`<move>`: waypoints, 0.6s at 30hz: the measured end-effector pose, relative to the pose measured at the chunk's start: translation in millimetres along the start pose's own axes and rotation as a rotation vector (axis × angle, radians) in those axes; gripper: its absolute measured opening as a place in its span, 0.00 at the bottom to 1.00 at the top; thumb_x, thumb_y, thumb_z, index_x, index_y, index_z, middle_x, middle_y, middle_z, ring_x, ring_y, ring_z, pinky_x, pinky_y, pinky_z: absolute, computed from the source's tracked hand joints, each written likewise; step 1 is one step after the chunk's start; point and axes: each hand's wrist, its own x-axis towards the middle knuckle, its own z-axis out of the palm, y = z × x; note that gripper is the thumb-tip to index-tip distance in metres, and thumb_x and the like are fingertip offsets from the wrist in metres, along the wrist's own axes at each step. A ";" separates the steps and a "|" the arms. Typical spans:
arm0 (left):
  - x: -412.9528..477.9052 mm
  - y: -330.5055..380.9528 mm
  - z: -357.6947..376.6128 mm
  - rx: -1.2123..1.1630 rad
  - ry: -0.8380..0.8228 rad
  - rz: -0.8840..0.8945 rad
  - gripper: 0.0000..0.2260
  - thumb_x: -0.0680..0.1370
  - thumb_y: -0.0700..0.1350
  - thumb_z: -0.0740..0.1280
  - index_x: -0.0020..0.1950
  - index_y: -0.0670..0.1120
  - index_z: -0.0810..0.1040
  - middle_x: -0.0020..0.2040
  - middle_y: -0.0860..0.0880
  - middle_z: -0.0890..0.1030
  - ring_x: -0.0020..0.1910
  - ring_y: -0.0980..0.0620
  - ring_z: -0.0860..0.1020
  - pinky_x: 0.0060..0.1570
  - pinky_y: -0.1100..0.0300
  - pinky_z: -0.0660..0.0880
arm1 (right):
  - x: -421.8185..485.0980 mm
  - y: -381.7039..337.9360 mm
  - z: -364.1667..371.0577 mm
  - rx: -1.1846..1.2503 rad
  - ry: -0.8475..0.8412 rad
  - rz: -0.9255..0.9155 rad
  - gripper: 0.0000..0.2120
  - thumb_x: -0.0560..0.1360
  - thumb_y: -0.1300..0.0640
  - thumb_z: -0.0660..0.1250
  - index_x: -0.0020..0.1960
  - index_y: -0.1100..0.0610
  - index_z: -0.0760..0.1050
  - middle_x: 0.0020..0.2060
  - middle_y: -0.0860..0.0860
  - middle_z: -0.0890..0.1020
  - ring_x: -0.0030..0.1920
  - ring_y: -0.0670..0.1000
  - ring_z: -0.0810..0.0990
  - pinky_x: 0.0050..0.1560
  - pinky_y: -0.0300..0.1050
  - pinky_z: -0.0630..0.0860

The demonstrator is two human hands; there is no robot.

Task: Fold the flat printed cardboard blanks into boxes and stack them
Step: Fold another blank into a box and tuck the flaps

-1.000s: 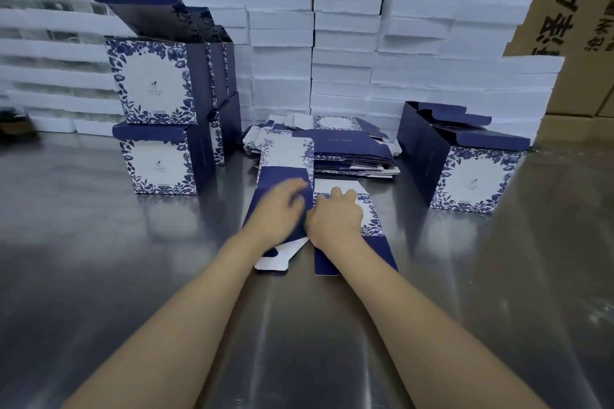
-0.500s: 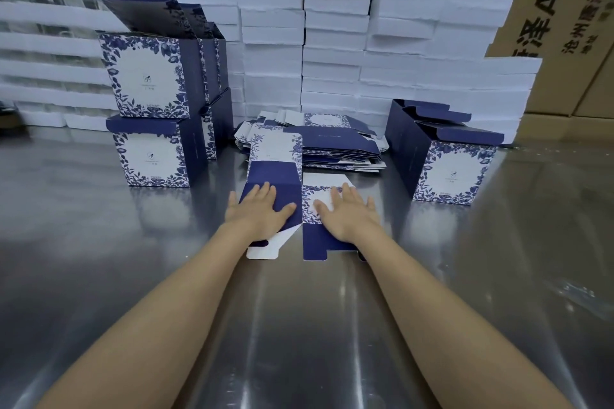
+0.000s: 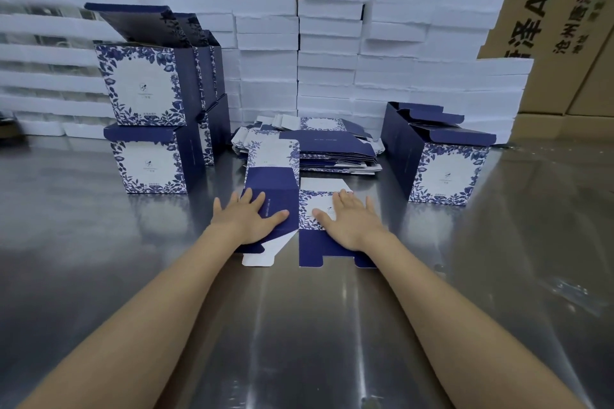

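Note:
A flat blue-and-white floral cardboard blank (image 3: pixel 282 183) lies on the steel table (image 3: pixel 99 259) in front of me. My left hand (image 3: pixel 247 219) presses flat on its dark blue left panel, fingers spread. My right hand (image 3: pixel 349 221) presses flat on its floral right panel. Behind it sits a pile of flat blanks (image 3: pixel 325 146). Folded boxes stand stacked two high at the left (image 3: pixel 146 129). One more folded box (image 3: pixel 438 156) stands at the right with its top flaps open.
White foam slabs (image 3: pixel 332 43) are stacked in a wall along the back of the table. Brown shipping cartons (image 3: pixel 548 10) rise behind them. Clear plastic film (image 3: pixel 558 289) lies on the table at the right.
Both hands have gone from curled at the blank's centre fold to spread flat, sliding apart over the two panels. The view has shifted slightly.

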 end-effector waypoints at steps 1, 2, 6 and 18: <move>-0.9 -2.9 0.9 -0.014 0.019 0.025 0.38 0.75 0.74 0.45 0.80 0.55 0.48 0.80 0.51 0.46 0.79 0.48 0.44 0.73 0.41 0.38 | -0.6 1.5 1.0 0.018 0.012 -0.012 0.36 0.79 0.34 0.42 0.80 0.54 0.45 0.79 0.53 0.45 0.78 0.50 0.41 0.75 0.55 0.35; -2.2 -6.2 1.1 -0.046 0.031 0.055 0.36 0.76 0.72 0.47 0.80 0.54 0.50 0.80 0.51 0.47 0.79 0.48 0.44 0.74 0.42 0.37 | -0.9 2.8 2.0 0.045 0.031 -0.021 0.34 0.80 0.35 0.43 0.80 0.53 0.47 0.79 0.53 0.45 0.78 0.50 0.41 0.75 0.55 0.36; -10.6 -24.7 -6.9 -0.479 0.029 0.179 0.26 0.80 0.61 0.59 0.77 0.56 0.61 0.79 0.54 0.53 0.78 0.53 0.50 0.75 0.53 0.41 | -4.3 6.9 -1.8 0.454 0.289 -0.060 0.24 0.82 0.46 0.55 0.76 0.52 0.62 0.78 0.53 0.57 0.78 0.53 0.52 0.77 0.54 0.49; -33.9 -12.4 -21.4 -1.652 -0.022 0.496 0.17 0.83 0.40 0.59 0.71 0.52 0.73 0.64 0.49 0.79 0.60 0.49 0.80 0.55 0.53 0.79 | -15.6 5.9 -13.4 1.319 0.371 -0.224 0.19 0.77 0.47 0.60 0.64 0.51 0.77 0.61 0.44 0.81 0.63 0.43 0.77 0.65 0.43 0.71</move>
